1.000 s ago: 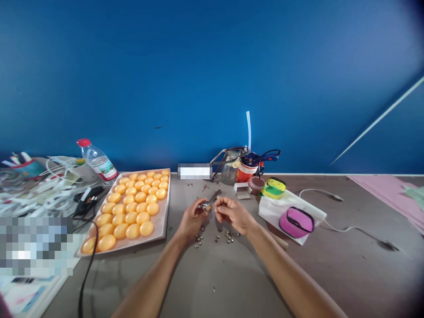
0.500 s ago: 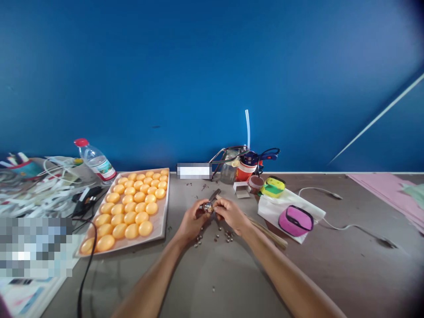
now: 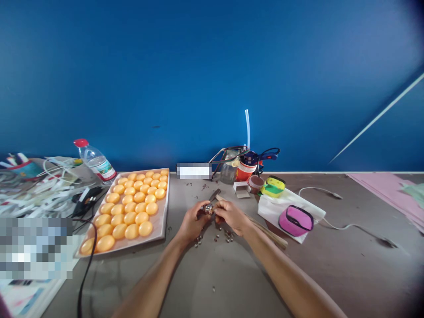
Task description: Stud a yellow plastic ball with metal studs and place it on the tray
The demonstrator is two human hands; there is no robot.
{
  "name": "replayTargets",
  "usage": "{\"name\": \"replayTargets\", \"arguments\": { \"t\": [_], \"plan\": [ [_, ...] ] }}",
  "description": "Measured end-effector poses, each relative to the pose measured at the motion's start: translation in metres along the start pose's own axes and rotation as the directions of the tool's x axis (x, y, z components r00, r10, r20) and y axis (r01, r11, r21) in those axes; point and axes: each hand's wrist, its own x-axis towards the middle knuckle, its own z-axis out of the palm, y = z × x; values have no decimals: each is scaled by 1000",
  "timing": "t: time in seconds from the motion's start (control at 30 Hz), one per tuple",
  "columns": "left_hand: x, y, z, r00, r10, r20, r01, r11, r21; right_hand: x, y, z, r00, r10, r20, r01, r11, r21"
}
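My left hand is closed round a small shiny round metal piece, gripped between thumb and fingers just above the table. Right beside it, the fingers of my right hand are pinched together at the edge of the piece; whatever they hold is too small to make out. Small silvery balls lie scattered on the table below both hands. Behind the hands shows a dark metal head, and a wooden handle runs out under my right forearm; together they look like a hammer.
On the left stands a tray of orange balls, with a bottle behind it. A glass jar, an orange cup and a small white box stand at the back. Yellow and magenta pouches lie right.
My hands have shifted very slightly, and the round metal piece has turned a little in my left fingers. Everything else on the table stays in place.
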Motion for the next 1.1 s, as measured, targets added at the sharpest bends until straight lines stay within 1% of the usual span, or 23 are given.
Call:
{"name": "replayTargets", "arguments": {
  "t": [0.2, 0.37, 0.6, 0.7, 0.87, 0.97, 1.03, 1.1],
  "plan": [
    [0, -4, -1, 1000, 14, 4, -15, 996, 83, -3, -4, 3, 998, 57, -10, -57, 998, 34],
    [-1, -5, -1, 999, 8, 32, -11, 994, 109, -5, -6, 4, 994, 108, -25, -107, 994, 38],
    [-2, 0, -1, 999, -5, 41, -2, 988, 153, -4, -3, 4, 992, 120, -38, -118, 992, 38],
    [-2, 1, -1, 999, 9, 36, -14, 991, 131, -4, -2, 7, 991, 117, -58, -116, 993, 20],
    [-2, 1, 0, 999, 23, 28, -26, 993, 112, -3, 1, 11, 987, 98, -127, -105, 993, -53],
    [-2, 1, 0, 999, -15, 31, 14, 998, 54, -2, 1, 8, 994, 74, -78, -74, 997, 3],
    [-1, 0, -1, 999, -46, 21, 46, 999, -23, -2, -2, 3, 999, 40, -28, -38, 997, 64],
    [1, 0, -3, 997, -73, -4, 72, 991, -112, -3, -5, -2, 1000, -4, -7, 5, 995, 103]
  ]
}}
